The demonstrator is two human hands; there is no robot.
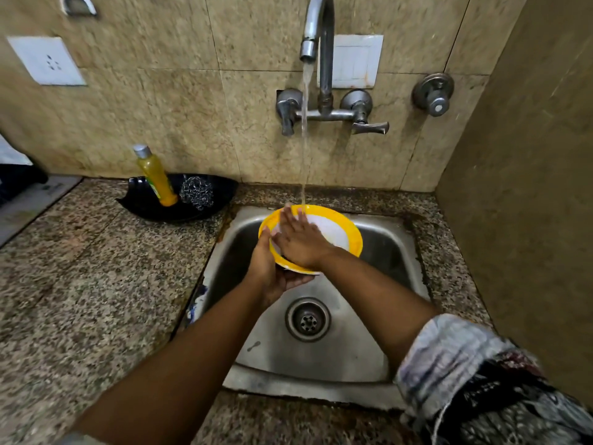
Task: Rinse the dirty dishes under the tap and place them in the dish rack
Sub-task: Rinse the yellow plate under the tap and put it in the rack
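Patterned sleeve (475, 374) pushed back, apparently to stay dry; left hand (268, 268) grips the plate (337, 232) from below, tilted over the sink (378, 348) under the tap (316, 36), while right hand (300, 240) rubs it, fingers flat.

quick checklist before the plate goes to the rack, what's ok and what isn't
1. Tap running: ok, water falls to the plate's far rim.
2. Plate held: ok, left hand grips its near edge from below.
3. Right hand rubbing the face: ok, fingers flat on the plate.
4. Plate clean: cannot tell, the hand covers part of it.
5. Rack in reach: cannot tell, no rack in view.
6. Sink free of more dishes: ok, only the drain shows.
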